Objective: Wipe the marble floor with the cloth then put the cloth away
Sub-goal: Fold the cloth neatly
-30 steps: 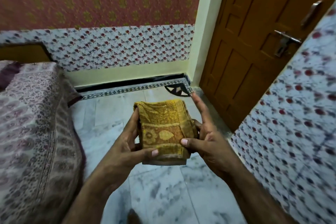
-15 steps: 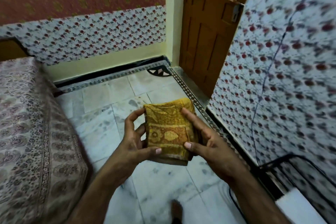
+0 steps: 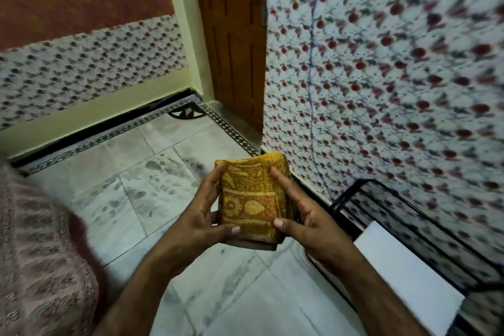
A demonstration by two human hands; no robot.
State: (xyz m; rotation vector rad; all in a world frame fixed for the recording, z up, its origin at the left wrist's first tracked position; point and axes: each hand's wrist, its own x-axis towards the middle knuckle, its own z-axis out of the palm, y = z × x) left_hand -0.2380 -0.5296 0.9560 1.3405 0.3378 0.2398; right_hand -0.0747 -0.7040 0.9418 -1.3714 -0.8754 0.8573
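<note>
A folded mustard-yellow cloth with an orange patterned band is held up in front of me, above the grey-veined marble floor. My left hand grips its left edge, thumb across the lower front. My right hand grips the right edge, thumb on the lower front and index finger along the side. The cloth's bottom fold rests against both palms. The floor tiles show dark damp-looking blotches.
A bed with a patterned cover fills the lower left. A brown wooden door stands in the far corner. A floral tiled wall runs along the right, with a black metal rack holding a white surface at its foot.
My view has swung to the right, bringing the black rack and right wall closer. Both hands keep the same grip on the folded cloth.
</note>
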